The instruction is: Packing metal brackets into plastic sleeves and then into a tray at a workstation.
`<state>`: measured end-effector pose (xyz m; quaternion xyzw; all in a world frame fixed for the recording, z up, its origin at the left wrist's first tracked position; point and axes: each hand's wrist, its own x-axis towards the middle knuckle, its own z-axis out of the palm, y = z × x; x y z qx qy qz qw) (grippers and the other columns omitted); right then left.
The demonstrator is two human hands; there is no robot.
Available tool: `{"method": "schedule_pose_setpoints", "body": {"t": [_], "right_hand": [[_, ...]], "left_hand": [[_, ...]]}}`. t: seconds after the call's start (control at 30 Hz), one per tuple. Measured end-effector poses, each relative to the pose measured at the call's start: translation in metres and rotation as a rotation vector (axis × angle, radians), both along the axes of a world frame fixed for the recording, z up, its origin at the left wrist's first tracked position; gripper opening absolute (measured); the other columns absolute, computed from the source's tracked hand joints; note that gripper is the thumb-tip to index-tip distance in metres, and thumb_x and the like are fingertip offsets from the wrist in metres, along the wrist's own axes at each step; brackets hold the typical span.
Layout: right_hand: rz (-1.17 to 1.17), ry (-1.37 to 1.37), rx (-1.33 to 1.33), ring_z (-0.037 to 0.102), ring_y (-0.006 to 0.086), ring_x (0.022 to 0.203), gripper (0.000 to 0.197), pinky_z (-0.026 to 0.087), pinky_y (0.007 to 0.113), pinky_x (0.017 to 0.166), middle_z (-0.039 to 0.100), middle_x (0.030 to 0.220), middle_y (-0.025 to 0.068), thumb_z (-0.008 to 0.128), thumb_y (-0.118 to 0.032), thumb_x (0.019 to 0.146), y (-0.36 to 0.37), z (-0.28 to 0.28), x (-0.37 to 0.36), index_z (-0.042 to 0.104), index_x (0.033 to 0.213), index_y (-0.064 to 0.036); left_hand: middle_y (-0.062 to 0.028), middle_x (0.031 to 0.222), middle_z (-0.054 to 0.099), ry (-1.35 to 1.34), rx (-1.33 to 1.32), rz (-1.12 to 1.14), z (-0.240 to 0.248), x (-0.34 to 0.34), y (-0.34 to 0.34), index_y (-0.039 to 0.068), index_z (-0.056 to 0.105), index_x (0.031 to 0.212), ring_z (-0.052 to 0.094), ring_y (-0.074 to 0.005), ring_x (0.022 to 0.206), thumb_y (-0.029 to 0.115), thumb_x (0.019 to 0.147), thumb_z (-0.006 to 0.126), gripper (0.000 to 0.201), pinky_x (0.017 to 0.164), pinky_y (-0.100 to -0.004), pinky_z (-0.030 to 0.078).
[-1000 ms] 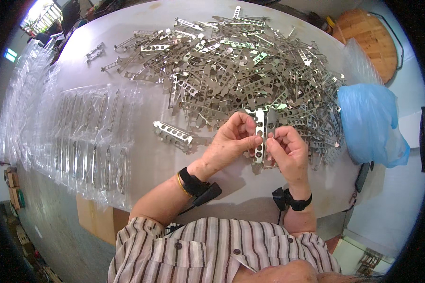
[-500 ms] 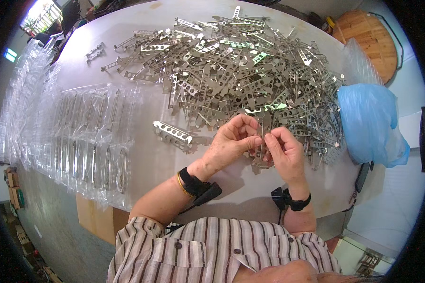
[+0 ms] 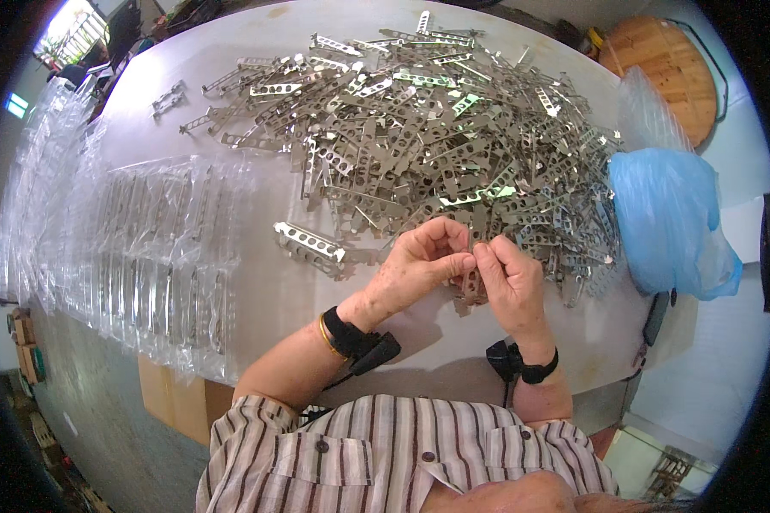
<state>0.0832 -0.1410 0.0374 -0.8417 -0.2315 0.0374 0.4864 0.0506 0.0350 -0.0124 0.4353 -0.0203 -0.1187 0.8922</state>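
Observation:
My left hand (image 3: 423, 263) and my right hand (image 3: 513, 282) meet at the near edge of a heap of thin perforated metal strips (image 3: 402, 141). Thumbs and fingers of both are pinched together around a perforated metal strip (image 3: 470, 295), whose upper part is mostly covered by my fingertips. To the left of my left hand, a small stack of the same strips (image 3: 310, 244) lies apart from the heap, its row of round holes showing.
Clear plastic sleeves holding strips (image 3: 167, 248) cover the table's left side. A blue plastic bag (image 3: 676, 227) bulges at the right, with clear plastic (image 3: 654, 107) behind it. Two loose strips (image 3: 169, 98) lie far left. A cardboard box (image 3: 175, 393) stands below the near left edge.
My fingertips have come closer together over the strip, and my right hand has shifted slightly left. The heap and the small stack look the same.

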Motion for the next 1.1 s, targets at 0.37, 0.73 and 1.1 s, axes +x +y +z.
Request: {"method": "schedule_pose_setpoints", "body": {"t": [0.37, 0.73, 1.1], "right_hand": [[-0.076, 0.069, 0.128, 0.052, 0.0079, 0.061, 0.013, 0.043, 0.026, 0.054, 0.059, 0.071, 0.0004, 0.064, -0.013, 0.097, 0.0, -0.008, 0.003, 0.059, 0.094, -0.001], [-0.092, 0.266, 0.43, 0.056, 0.0051, 0.063, 0.012, 0.047, 0.021, 0.056, 0.062, 0.09, 0.0011, 0.063, -0.013, 0.1, -0.007, 0.005, 0.002, 0.059, 0.106, -0.0033], [-0.072, 0.166, 0.638, 0.061, 0.01, 0.066, 0.014, 0.052, 0.024, 0.059, 0.059, 0.087, 0.0021, 0.058, -0.014, 0.102, -0.012, -0.004, 0.015, 0.054, 0.11, -0.0034]], "left_hand": [[0.001, 0.101, 0.067, -0.031, 0.091, 0.011, 0.002, -0.002, -0.002, 0.004, 0.062, 0.11, 0.063, -0.0059, 0.09, 0.008, 0.094, 0.07, 0.018, 0.079, -0.0228, 0.053], [-0.0017, 0.11, 0.063, -0.085, 0.075, 0.026, 0.004, -0.007, -0.007, 0.004, 0.058, 0.118, 0.06, -0.0089, 0.101, 0.004, 0.094, 0.07, 0.027, 0.089, -0.0257, 0.052], [-0.0059, 0.106, 0.063, -0.09, 0.112, 0.045, 0.004, -0.003, -0.01, 0.003, 0.05, 0.125, 0.066, -0.0144, 0.097, 0.004, 0.099, 0.062, 0.029, 0.085, -0.0296, 0.056]]}}
